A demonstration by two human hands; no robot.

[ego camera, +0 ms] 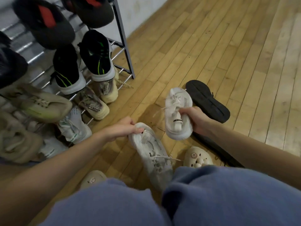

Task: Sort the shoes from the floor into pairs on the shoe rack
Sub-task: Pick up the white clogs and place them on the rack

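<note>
Your right hand (pixel 194 119) is clenched around the collar of a white sneaker (pixel 177 114), holding it heel-down off the wooden floor (pixel 211 46) at about two o'clock from your knees; your left hand (pixel 126 129) pinches the heel rim of its likely mate, a second white sneaker (pixel 153 154), which hangs toe-down between your legs at six o'clock, though whether its toe touches the floor I cannot tell, since your blue trousers (pixel 228 193) hide it; gripping each by the opening keeps the soles away from your palms and lets you set both down side by side as a pair. The shoe rack (pixel 125 46) stands at ten o'clock; its rows carry a black pair with green stripes (pixel 96 56), a beige pair (pixel 97 108) below them, and dark shoes with red insoles (pixel 44 25) above, so the free slot probably lies on the lower left, where blur makes it hard to judge. A black shoe lying sole-up (pixel 208 100) waits at one o'clock, just beyond your right hand; the cream clogs (pixel 197 158) are on your own feet.
</note>
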